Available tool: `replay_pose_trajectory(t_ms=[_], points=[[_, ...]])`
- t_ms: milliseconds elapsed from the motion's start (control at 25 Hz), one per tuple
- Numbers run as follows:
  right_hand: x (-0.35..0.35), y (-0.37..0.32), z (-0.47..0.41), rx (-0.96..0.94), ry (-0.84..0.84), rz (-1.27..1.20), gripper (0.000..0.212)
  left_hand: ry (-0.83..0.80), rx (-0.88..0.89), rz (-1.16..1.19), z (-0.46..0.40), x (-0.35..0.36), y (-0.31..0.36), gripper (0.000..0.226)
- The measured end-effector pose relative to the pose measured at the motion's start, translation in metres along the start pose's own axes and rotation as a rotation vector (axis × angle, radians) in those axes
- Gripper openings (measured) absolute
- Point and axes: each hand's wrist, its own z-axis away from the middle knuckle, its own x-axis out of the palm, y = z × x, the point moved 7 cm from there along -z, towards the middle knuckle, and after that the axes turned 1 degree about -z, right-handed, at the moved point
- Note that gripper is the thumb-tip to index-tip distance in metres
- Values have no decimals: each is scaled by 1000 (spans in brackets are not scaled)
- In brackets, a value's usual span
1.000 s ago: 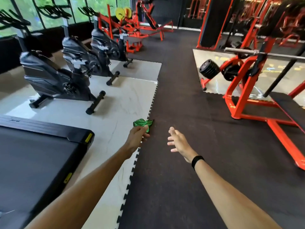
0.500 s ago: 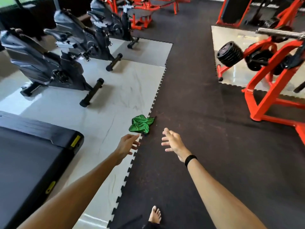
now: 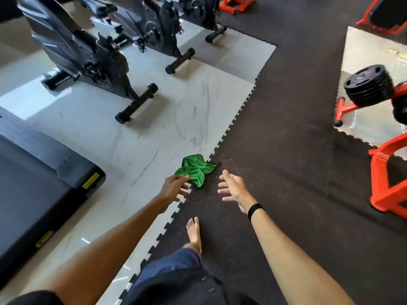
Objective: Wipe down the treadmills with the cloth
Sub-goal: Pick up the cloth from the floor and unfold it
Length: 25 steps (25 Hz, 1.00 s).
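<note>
The green cloth lies crumpled across the toothed seam between pale floor and dark mat, treadmill well left. The left hand reaches with loose fingers, fingertips at the cloth's edge; whether they touch is unclear. The right hand is spread wide, holding nothing.

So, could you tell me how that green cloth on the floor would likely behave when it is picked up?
The green cloth lies crumpled in soft folds, so it is probably floppy and light. It would likely drape and hang from the left hand.
</note>
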Motion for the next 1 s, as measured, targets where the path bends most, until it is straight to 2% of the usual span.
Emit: replay_pose_trajectory(t_ms=[80,320,480,640,760,880,1000], points=[[-16,-20,-36,58,-29,37,46,21,-58,33,-39,10,19,29],[-65,-106,-143,59,-37,106,42,44,-133,128,-138,36,93,33],[-74,-136,-218,74,-98,162,42,85,-167,182,-197,43,124,32],[-68,-134,-307,121,-224,295,39,208,-276,287,-256,56,116,26],[-70,-129,-368,165,-371,431,37,323,-429,386,-286,71,94,21],[-84,-128,-417,220,-417,483,32,404,-580,435,-307,96,81,22],[-86,-119,-470,245,-428,536,31,460,-653,443,-341,114,63,24]])
